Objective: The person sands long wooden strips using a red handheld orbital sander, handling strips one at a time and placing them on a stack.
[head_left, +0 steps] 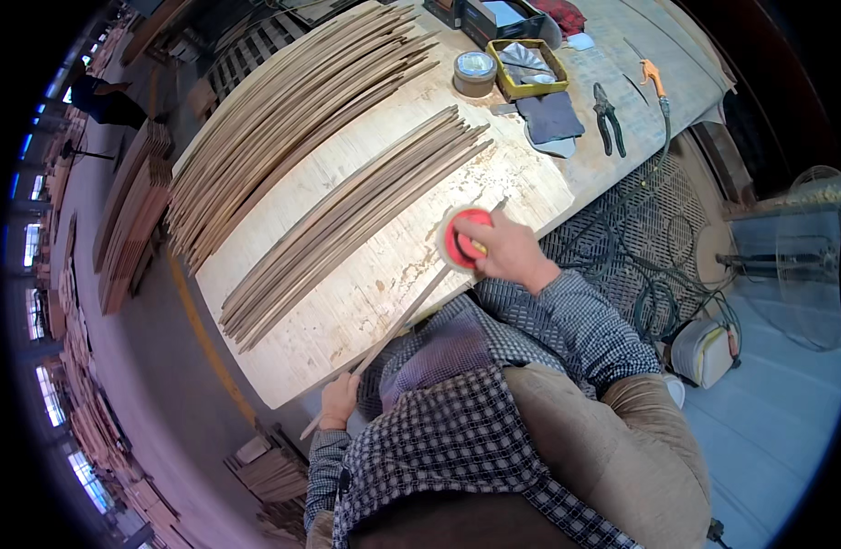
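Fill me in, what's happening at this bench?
A person at a pale wooden worktable presses a round red sanding pad with the right hand onto a long thin wooden strip along the table's near edge. The left hand grips the strip's lower end. Two batches of similar curved strips lie fanned out further up the table; pliers, a tape roll and a yellow tray sit at the far end.

Head-worn fisheye view, straight down over workbench (365, 302)
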The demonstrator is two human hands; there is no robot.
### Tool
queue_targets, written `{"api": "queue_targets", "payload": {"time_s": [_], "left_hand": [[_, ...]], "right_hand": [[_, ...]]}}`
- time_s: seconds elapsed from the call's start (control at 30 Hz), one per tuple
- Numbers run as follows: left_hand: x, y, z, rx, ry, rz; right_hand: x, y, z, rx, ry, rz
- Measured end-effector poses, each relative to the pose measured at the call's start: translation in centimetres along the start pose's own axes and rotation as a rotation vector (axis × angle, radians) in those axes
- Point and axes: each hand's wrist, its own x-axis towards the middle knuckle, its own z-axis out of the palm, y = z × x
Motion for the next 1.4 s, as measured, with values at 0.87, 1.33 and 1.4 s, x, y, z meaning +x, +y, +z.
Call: {"api": "queue_targets", "payload": {"time_s": [0.87, 1.33, 1.4], "left_hand": [[0.7, -1.0, 0.5, -0.163, -0.099, -0.017], [-0.1, 1.2, 0.7, 0.190, 0.126, -0.034], [-0.2, 0.7, 1.5, 0.192, 0.143, -0.028]], "right_hand": [[-2.2, -9.7, 5.9, 0.099, -0.273, -0.247], [1.2, 0.1, -1.8, -0.081, 0.041, 0.230], [0.8, -0.4, -1.5, -0.063, 0.018, 0.227]]}}
